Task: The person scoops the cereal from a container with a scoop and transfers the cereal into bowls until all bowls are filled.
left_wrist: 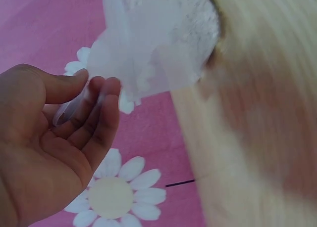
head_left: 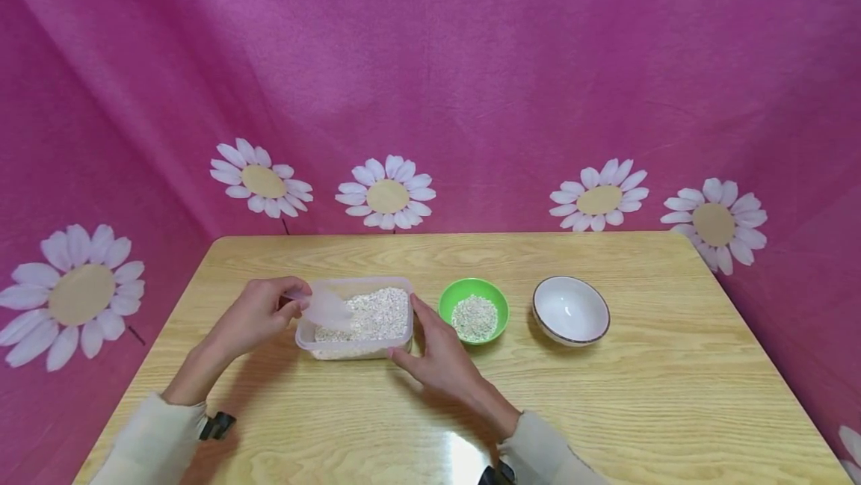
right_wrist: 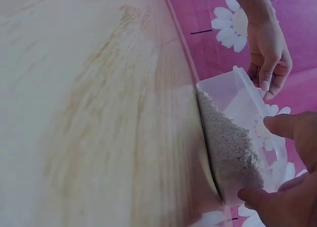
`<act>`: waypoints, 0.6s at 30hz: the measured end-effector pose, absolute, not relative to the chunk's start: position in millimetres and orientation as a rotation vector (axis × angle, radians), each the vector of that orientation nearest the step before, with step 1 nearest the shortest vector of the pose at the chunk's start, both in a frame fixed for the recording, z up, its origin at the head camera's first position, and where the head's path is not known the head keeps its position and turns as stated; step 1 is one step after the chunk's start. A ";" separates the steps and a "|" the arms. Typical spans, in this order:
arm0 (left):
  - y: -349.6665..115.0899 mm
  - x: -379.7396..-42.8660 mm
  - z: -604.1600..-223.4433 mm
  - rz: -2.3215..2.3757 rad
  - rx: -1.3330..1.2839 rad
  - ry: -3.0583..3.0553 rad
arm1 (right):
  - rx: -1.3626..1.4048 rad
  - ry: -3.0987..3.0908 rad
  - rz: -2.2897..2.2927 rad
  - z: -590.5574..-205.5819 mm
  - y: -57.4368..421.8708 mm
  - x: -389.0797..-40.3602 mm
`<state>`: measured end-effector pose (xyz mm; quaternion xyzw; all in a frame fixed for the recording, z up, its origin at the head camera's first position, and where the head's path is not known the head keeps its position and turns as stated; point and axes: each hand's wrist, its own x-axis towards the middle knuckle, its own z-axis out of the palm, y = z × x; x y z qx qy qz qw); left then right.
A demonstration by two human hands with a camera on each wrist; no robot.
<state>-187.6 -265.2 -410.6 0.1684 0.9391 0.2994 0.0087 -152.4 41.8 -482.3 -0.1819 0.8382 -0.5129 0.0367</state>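
In the head view my left hand [head_left: 266,306] pinches the handle of a translucent plastic scoop [head_left: 326,309] between thumb and fingers. The scoop's blade tilts down over the oat flakes [head_left: 377,314] in a clear rectangular plastic container [head_left: 355,349]. My right hand [head_left: 440,354] grips that container's right end, its thumb by the front corner and its fingers along the right side. Seen from the right wrist, the flakes [right_wrist: 230,148] heap up toward the right hand's end of the container.
A green bowl [head_left: 499,298] with some flakes in it stands just right of my right hand. Farther right is a white bowl [head_left: 570,309] with a dark rim. Behind the wooden table [head_left: 646,395] hangs a pink cloth [head_left: 471,96] with daisies.
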 end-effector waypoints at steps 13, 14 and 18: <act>-240.0 -183.7 -432.7 1.178 0.509 2.886 | -0.507 2.422 -1.686 -485.4 38.6 -153.9; -238.4 -183.3 -434.0 1.189 0.507 2.882 | -0.506 2.415 -1.690 -485.3 38.4 -154.0; -234.9 -181.8 -437.2 1.220 0.486 2.894 | -0.500 2.407 -1.692 -485.2 37.9 -154.4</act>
